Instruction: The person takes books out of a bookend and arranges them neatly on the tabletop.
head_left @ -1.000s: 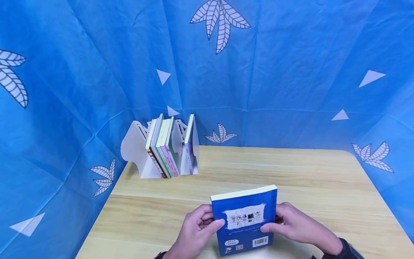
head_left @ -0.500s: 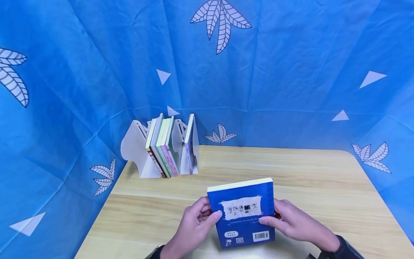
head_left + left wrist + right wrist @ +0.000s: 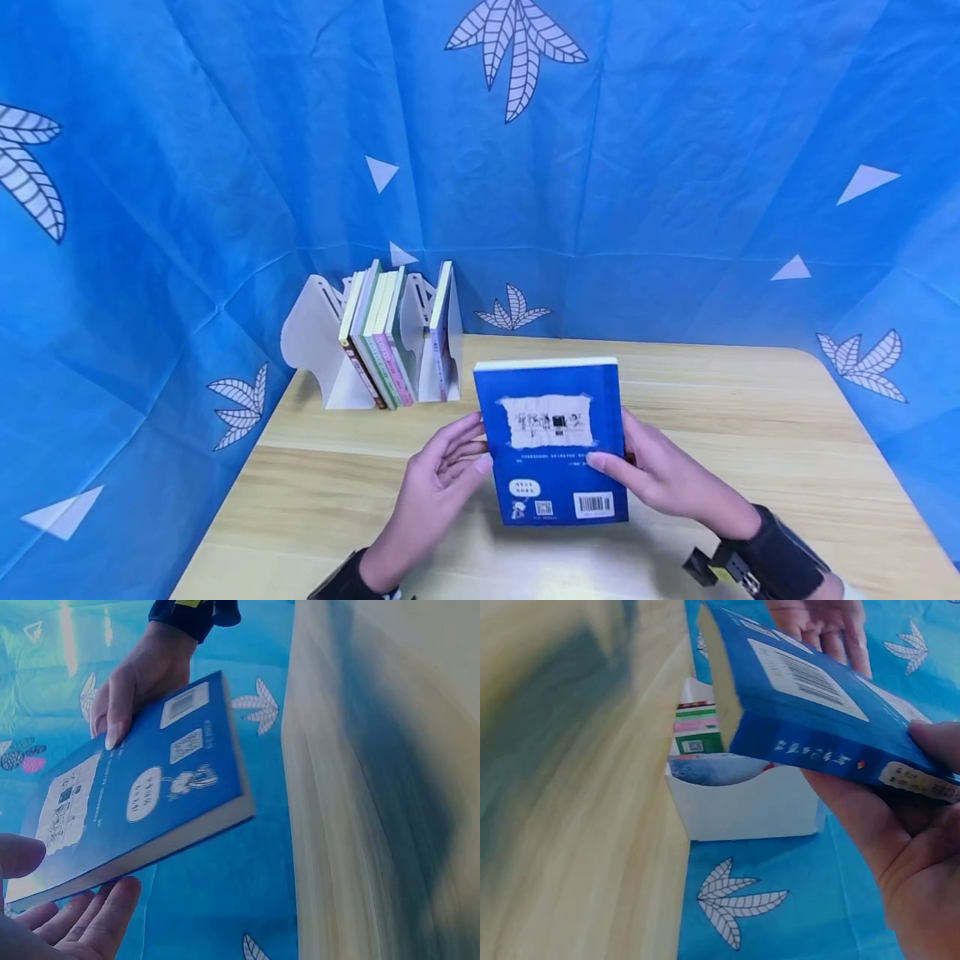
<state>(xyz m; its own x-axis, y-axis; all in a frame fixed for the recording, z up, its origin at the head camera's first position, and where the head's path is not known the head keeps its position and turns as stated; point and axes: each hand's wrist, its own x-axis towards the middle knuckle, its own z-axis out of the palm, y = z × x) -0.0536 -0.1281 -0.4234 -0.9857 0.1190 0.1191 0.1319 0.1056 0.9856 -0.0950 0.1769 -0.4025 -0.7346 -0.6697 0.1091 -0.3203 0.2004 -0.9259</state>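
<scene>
A: Where to look for the book point(image 3: 552, 460)?

B: In the air over the middle of the table point(image 3: 337, 517), with the blue back cover turned to the head camera. Seen apart from the wood in the left wrist view, and tilted.

A: Held how?

B: At 3 o'clock, pinched along the spine side by the right hand point(image 3: 662, 471), with the thumb on the cover and the other fingers curled behind.

A: And at 9 o'clock?

B: Around that edge, the left hand point(image 3: 441, 482), with fingers loose and nearly straight behind the book and the thumb right at the rim. Hard to tell whether touching.

A: Anything on the cover?

B: Toward 12, a torn-paper drawing point(image 3: 543, 421); at 5, a barcode point(image 3: 596, 504); at 6, a QR code point(image 3: 543, 507); at 7, a white bubble point(image 3: 524, 487). Too small to read.

A: And farther off?

B: At 10 o'clock from the book, well apart, a white rack point(image 3: 303, 333). In its left bay, several leaning books point(image 3: 375, 317); in its right bay, a slim volume point(image 3: 439, 350). At 12, past the table, a blue curtain point(image 3: 675, 167) printed with leaves and triangles.

A: On the wrists?

B: Black bands point(image 3: 780, 546).
</scene>
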